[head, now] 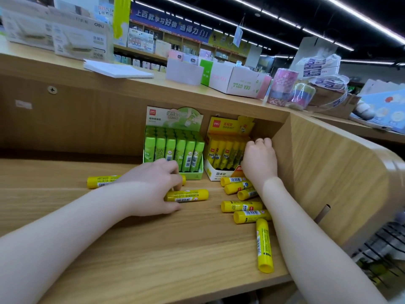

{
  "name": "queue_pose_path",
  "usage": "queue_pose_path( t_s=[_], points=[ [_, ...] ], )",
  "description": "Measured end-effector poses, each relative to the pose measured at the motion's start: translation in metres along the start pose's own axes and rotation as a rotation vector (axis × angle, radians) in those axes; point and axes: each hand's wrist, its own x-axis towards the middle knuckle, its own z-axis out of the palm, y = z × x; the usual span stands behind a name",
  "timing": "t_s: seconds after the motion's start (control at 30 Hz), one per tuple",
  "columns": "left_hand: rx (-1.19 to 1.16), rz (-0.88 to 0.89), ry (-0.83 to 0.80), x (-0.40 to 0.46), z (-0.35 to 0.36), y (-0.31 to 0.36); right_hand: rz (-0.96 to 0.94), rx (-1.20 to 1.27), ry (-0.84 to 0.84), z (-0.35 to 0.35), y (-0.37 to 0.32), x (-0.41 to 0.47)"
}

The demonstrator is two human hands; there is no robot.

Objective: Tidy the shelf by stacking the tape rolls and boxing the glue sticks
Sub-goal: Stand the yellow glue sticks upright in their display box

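Right hand [259, 160] curled at yellow box [221, 159] top, likely seating stick, grip hidden. Left hand [153, 185] fingers closing on loose stick [186, 195] for next load. More sticks [245, 206] scattered on shelf [153, 249].

Two display boxes [173, 150] at shelf [153, 249] back, loose glue sticks [241, 206] lying before them

both arms reach forward; left hand [153, 185] curled, right hand [259, 160] fisted

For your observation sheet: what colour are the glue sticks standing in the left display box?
Light green glue sticks, clearest in the head view.
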Motion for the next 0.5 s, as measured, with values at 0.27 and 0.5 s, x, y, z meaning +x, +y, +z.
queue_pose_path(
  t_s=[0.27, 0.5],
  points=[
    [-0.038, -0.074, 0.041, 0.003, -0.001, 0.004, -0.469, 0.717, -0.031, -0.044, -0.022, -0.02],
    [-0.207, -0.142, 0.243, 0.003, -0.007, 0.008, -0.672, 0.67, -0.367, -0.038, -0.05, -0.036]
  ],
)
